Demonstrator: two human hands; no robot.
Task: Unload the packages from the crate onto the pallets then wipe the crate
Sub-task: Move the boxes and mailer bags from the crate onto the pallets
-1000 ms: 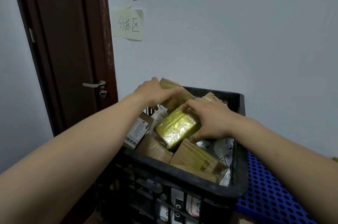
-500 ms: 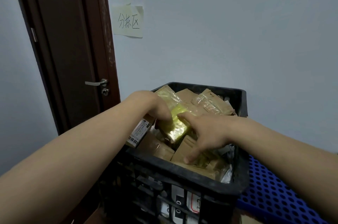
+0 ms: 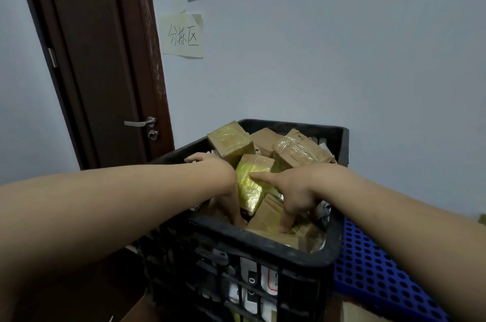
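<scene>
- Two hands reach into your crate [image 3: 263, 241], flanking the gold package [image 3: 249, 190], which stands tilted inside.
- Your left hand [image 3: 230, 203] dips beside it, fingertips hidden; I cannot tell its grip.
- Your right hand [image 3: 294, 190] is spread: thumb across it, fingers straight on a box [image 3: 268, 212].

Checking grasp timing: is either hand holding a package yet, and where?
Cannot tell a grip: left hand digs down the left side of the yellow-taped package; right hand lays its thumb across the top.
</scene>
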